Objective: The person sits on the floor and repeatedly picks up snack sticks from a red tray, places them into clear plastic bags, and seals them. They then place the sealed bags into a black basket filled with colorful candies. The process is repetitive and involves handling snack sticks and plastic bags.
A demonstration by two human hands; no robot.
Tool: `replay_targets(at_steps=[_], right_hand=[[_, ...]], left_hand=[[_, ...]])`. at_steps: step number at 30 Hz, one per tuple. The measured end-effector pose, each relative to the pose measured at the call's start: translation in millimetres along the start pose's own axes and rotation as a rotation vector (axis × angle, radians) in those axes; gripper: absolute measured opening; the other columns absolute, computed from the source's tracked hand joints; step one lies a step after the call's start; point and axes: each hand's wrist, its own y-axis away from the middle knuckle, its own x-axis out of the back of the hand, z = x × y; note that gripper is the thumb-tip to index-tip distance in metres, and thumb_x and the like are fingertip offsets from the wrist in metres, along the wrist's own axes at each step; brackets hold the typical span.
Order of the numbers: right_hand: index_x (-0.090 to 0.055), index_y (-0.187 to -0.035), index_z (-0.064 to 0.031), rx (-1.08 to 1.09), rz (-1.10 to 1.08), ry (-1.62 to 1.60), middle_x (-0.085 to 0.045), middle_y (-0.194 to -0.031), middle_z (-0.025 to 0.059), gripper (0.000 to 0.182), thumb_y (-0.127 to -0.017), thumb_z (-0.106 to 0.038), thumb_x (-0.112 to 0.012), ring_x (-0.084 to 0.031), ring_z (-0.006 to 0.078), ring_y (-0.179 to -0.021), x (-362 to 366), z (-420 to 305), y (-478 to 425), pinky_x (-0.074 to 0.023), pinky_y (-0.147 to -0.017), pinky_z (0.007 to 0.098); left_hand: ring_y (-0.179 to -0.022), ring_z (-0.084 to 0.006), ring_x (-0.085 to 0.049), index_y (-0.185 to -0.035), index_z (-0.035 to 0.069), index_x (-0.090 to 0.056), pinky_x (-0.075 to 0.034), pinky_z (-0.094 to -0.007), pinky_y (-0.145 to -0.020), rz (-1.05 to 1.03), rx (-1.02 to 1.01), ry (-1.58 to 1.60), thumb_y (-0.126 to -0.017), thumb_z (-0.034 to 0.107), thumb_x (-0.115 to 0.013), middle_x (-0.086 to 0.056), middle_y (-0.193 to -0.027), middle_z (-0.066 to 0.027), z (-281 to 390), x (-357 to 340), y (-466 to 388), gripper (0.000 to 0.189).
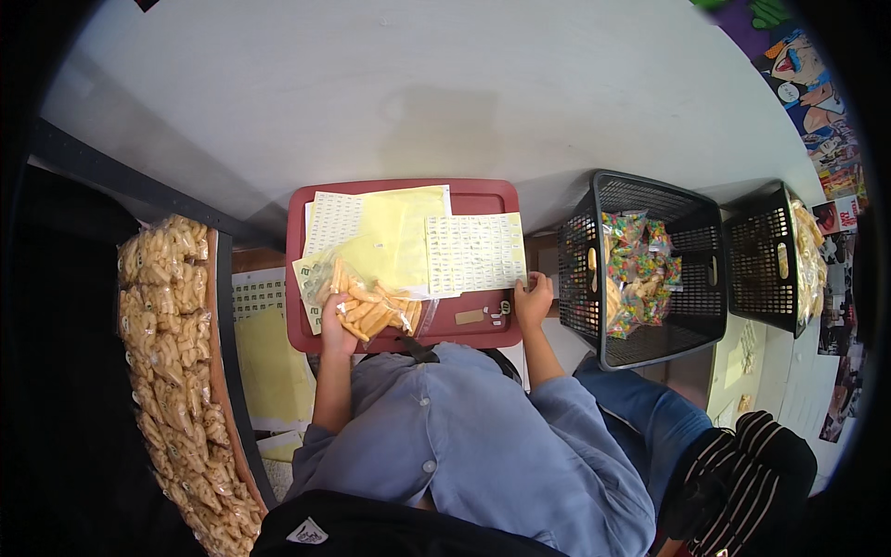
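My left hand (339,327) grips a clear plastic bag (372,306) of pale stick-shaped snacks, tilted over a dark red plastic lid (404,341). At the lid's right edge, my right hand (535,301) has its fingertips at the lower right corner of a sheet of small printed labels (473,254). Whether those fingers pinch the paper or a single label cannot be made out. More label sheets with yellow backing (390,237) lie across the lid, partly beneath the bag. Near the lid's front edge are a tan paper strip (469,317) and several loose labels.
To the right stands a black plastic basket (654,355) with bags of colourful sweets (637,271); another black basket (759,257) holds pale snacks. Bagged snacks (174,334) line the left beside a dark metal frame (226,313). A person in jeans (647,404) is close on the right.
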Motion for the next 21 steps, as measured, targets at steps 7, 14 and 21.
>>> replay_targets(at_steps=[7, 14, 21], right_hand=[[-0.061, -0.082, -0.0005, 0.001, -0.057, 0.066, -0.057, -0.077, 0.0121, 0.022, -0.064, -0.014, -0.067, -0.057, 0.0265, -0.073, 1, 13, 2, -0.0456, -0.067, 0.0345], [-0.065, -0.081, -0.0044, -0.047, -0.075, 0.105, -0.059, -0.081, 0.0104, 0.019, -0.066, -0.017, -0.064, -0.056, 0.0286, -0.078, -3, 15, -1, -0.045, -0.071, 0.037], [-0.065, -0.074, -0.0065, -0.033, -0.053, 0.171, -0.06, -0.08, 0.0093, 0.013, -0.065, -0.015, -0.063, -0.056, 0.0277, -0.076, -1, 5, -2, -0.0449, -0.068, 0.0368]], left_hand=[[-0.091, -0.0243, -0.056, -0.105, -0.001, -0.047, -0.045, -0.0355, -0.081, -0.007, 0.022, -0.027, -0.076, 0.019, -0.05, -0.055, -0.098, -0.0127, -13, -13, -2, 0.035], [-0.091, -0.0251, -0.056, -0.106, 0.0, -0.047, -0.045, -0.0364, -0.082, 0.01, 0.002, -0.004, -0.076, 0.019, -0.05, -0.055, -0.099, -0.0128, -16, -9, -1, 0.036], [-0.089, -0.0246, -0.056, -0.104, 0.001, -0.048, -0.046, -0.0366, -0.081, 0.043, 0.003, -0.024, -0.076, 0.021, -0.049, -0.056, -0.096, -0.0115, -15, -14, 3, 0.035]])
